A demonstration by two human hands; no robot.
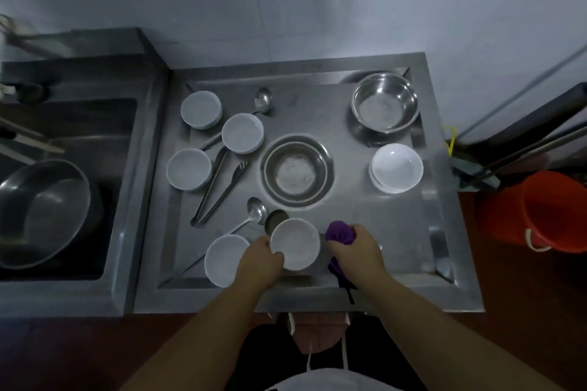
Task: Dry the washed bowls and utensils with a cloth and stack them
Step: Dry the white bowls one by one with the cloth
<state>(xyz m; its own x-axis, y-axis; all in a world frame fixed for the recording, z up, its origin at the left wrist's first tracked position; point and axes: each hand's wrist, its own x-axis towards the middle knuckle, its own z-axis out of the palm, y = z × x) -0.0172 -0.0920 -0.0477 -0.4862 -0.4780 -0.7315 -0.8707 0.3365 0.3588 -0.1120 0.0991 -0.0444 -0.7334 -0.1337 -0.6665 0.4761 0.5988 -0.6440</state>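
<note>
the picture is dim and bluish, soft and a bit blurry, with edges bent and darker.

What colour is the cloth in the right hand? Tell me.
Purple cloth, clearest in the head view.

Your single head view looked steeply down, close over the steel drainboard [317, 295]; edges seemed blurred, distorted.

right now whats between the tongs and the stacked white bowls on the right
In the head view, nested steel bowls sit between the tongs and the stacked white bowls.
</note>
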